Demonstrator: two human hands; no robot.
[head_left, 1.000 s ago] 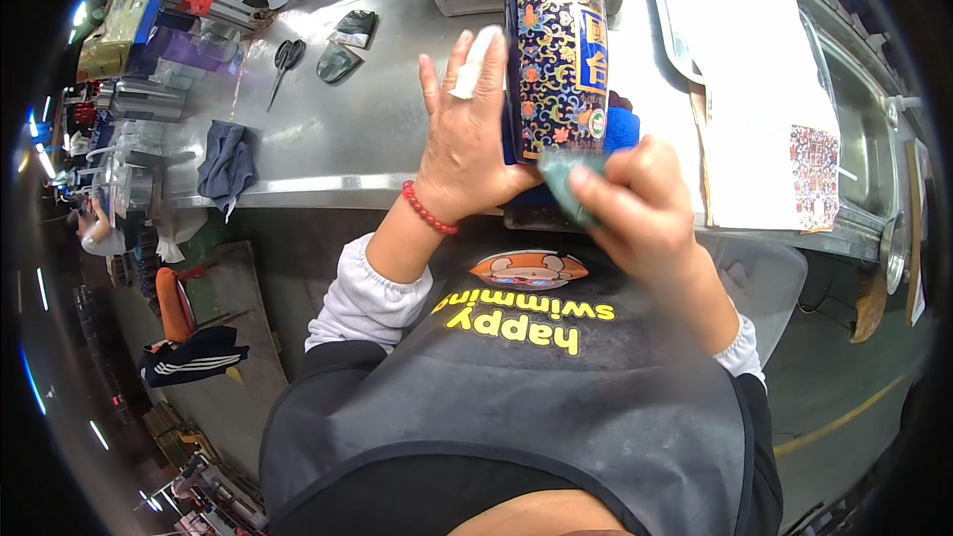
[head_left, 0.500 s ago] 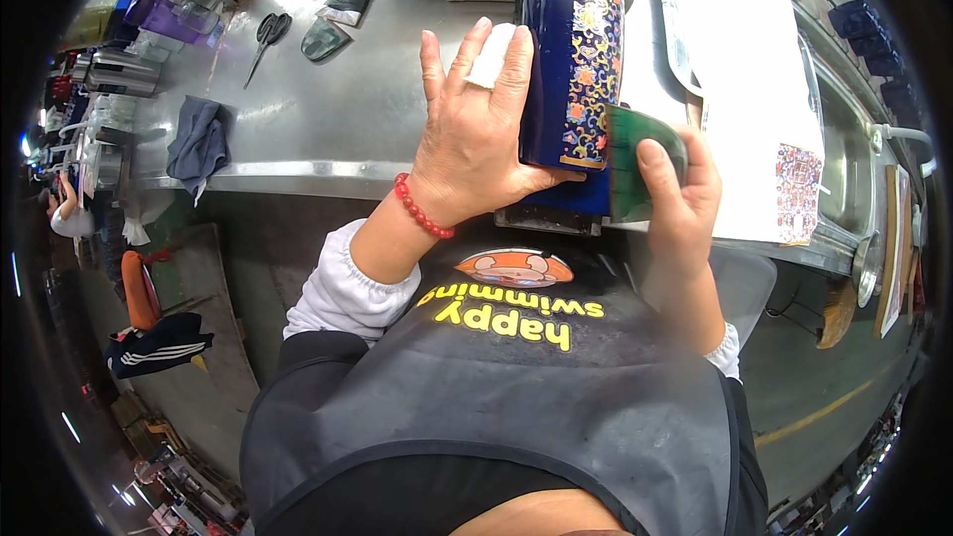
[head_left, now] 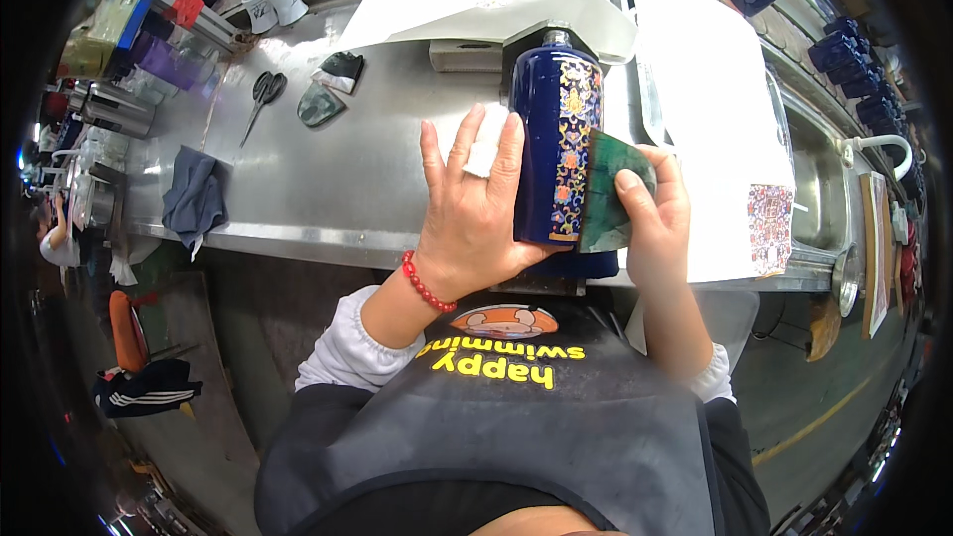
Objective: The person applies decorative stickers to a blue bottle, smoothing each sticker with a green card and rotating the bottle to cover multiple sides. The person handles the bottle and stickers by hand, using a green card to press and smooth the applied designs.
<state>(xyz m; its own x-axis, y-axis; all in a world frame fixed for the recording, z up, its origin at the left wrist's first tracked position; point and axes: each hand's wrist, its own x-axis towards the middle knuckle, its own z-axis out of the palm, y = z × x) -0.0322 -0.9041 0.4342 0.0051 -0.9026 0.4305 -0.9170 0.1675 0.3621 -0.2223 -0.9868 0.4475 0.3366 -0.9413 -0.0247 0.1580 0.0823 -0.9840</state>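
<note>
A dark blue bottle [head_left: 536,154] with a colourful floral panel on its face lies on a support, its neck pointing away from me. My left hand [head_left: 462,203] steadies it from the left, thumb at its base, index finger along its side, other fingers spread. Something white [head_left: 486,144] covers where the middle finger is. Pinched in my right hand [head_left: 660,203] is a green, translucent flat scraper [head_left: 608,189]. Its straight edge meets the panel's right border or stands just beside it; contact cannot be told.
Scissors [head_left: 263,99], a dark green flat piece [head_left: 320,105] and a grey cloth [head_left: 197,194] lie on the steel table [head_left: 298,179]. White sheets [head_left: 710,99] cover the right side, with a patterned piece [head_left: 770,228]. A sink [head_left: 819,159] stands beyond; blue bottles [head_left: 844,55] line the far right.
The whole view has shifted, so bottle and hands sit lower in the picture. My right hand has brought the scraper from the bottle's base corner farther up along the panel's right side.
</note>
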